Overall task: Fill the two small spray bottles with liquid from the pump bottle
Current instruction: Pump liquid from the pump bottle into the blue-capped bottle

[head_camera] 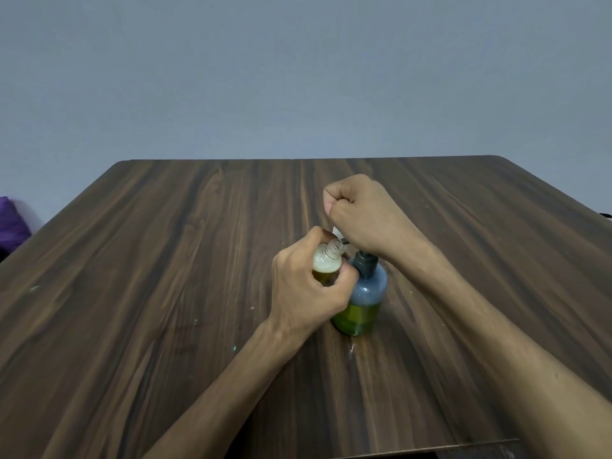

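Observation:
My left hand (303,293) grips a small clear spray bottle (327,262) with no cap, tilted, its threaded neck against the pump nozzle (345,242). Yellowish liquid topped with foam fills its lower part. The pump bottle (362,303) stands upright on the table, blue-grey above and green with liquid below, with a dark pump head (364,260). My right hand (361,213) is curled into a fist, and its heel rests on the pump head. A small white piece (336,231), seemingly a spray cap, peeks out under that fist. No second small bottle is in view.
The dark wood-grain table (165,260) reaches to a grey-blue wall behind. A purple object (10,223) sits beyond the table's left edge. Small pale specks dot the tabletop near the bottles.

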A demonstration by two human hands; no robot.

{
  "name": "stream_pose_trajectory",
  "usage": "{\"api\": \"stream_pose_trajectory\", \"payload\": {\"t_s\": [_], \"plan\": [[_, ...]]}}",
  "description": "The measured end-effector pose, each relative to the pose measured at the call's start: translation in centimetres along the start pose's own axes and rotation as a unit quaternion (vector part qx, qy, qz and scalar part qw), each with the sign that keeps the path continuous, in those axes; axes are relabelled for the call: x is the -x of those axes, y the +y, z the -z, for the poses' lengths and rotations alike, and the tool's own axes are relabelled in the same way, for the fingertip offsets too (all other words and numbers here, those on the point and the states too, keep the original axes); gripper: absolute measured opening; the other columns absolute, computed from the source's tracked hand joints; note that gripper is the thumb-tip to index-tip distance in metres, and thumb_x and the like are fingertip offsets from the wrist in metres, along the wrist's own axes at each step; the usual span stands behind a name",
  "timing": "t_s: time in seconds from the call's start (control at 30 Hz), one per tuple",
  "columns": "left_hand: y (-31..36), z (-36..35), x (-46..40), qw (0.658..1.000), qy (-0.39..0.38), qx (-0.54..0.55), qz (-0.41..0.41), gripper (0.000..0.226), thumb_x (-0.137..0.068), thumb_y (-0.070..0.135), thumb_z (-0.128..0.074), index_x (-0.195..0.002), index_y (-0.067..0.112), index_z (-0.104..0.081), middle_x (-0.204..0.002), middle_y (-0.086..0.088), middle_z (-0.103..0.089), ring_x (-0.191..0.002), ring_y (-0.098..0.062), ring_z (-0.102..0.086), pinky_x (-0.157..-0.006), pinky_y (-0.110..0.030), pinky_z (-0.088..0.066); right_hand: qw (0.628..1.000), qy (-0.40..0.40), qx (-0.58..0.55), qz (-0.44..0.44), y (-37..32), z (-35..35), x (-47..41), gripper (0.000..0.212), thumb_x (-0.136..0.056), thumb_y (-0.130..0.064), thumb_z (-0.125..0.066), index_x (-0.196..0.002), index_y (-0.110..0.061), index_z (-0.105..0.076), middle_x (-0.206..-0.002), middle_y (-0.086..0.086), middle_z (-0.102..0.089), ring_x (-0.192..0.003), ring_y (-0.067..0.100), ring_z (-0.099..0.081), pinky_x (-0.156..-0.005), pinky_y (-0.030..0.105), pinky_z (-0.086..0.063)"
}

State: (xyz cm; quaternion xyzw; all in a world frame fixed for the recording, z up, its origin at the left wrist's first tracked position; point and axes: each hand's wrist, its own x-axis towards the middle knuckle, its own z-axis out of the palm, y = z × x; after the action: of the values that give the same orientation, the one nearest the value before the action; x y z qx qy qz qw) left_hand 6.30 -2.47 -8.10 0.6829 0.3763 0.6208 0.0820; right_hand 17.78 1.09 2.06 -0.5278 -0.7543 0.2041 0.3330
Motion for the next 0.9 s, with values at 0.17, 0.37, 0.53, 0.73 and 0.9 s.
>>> {"api": "stream_pose_trajectory", "payload": {"t_s": [0.17, 0.37, 0.53, 0.73, 0.9], "plan": [[0.03, -0.12, -0.15, 1.0, 0.002, -0.008, 0.001, 0.017, -0.078, 0.023, -0.069, -0.078, 0.015, -0.054, -0.068, 0.011, -0.057, -0.057, -0.005, -0.055, -0.054, -0.015, -0.041, 0.999, -0.026, 0.023, -0.036, 0.48, -0.26, 0.42, 0.028, -0.077, -0.005, -0.042, -0.052, -0.017, -0.046, -0.041, -0.011, -0.043, -0.052, 0.014, -0.046, -0.055, 0.039, -0.044], [-0.02, -0.1, -0.05, 1.0, 0.001, -0.009, 0.004, 0.017, -0.078, 0.021, -0.069, -0.079, 0.006, -0.06, -0.067, 0.004, -0.062, -0.057, -0.012, -0.059, -0.053, -0.023, -0.045, 1.0, 0.013, 0.022, -0.013, 0.35, -0.31, 0.24, 0.016, -0.069, -0.013, -0.038, -0.054, -0.011, -0.043, -0.047, -0.007, -0.04, -0.053, 0.017, -0.041, -0.053, 0.038, -0.04], [-0.13, 0.07, 0.08, 1.0, -0.003, -0.003, 0.004, 0.019, -0.079, 0.022, -0.069, -0.079, 0.007, -0.059, -0.069, 0.005, -0.062, -0.059, -0.01, -0.06, -0.052, -0.027, -0.048, 1.0, 0.012, 0.016, -0.002, 0.21, -0.31, 0.42, 0.015, -0.068, -0.013, -0.037, -0.059, -0.006, -0.046, -0.051, -0.002, -0.044, -0.054, 0.017, -0.043, -0.053, 0.039, -0.041], [0.03, -0.11, -0.12, 1.0, 0.005, -0.01, 0.012, 0.019, -0.078, 0.022, -0.069, -0.078, 0.006, -0.058, -0.067, 0.004, -0.061, -0.057, -0.012, -0.059, -0.051, -0.026, -0.045, 0.999, -0.014, 0.021, -0.031, 0.6, -0.3, 0.27, 0.023, -0.073, -0.008, -0.04, -0.052, -0.015, -0.045, -0.043, -0.01, -0.041, -0.052, 0.015, -0.044, -0.053, 0.039, -0.041], [0.07, -0.06, -0.03, 1.0, -0.002, -0.002, 0.007, 0.017, -0.079, 0.022, -0.069, -0.079, 0.008, -0.06, -0.068, 0.007, -0.061, -0.057, -0.008, -0.058, -0.055, -0.016, -0.042, 1.0, 0.002, 0.012, -0.016, 0.49, -0.17, 0.09, 0.016, -0.071, -0.01, -0.039, -0.058, -0.006, -0.047, -0.047, -0.007, -0.042, -0.054, 0.018, -0.044, -0.054, 0.041, -0.044]]}}
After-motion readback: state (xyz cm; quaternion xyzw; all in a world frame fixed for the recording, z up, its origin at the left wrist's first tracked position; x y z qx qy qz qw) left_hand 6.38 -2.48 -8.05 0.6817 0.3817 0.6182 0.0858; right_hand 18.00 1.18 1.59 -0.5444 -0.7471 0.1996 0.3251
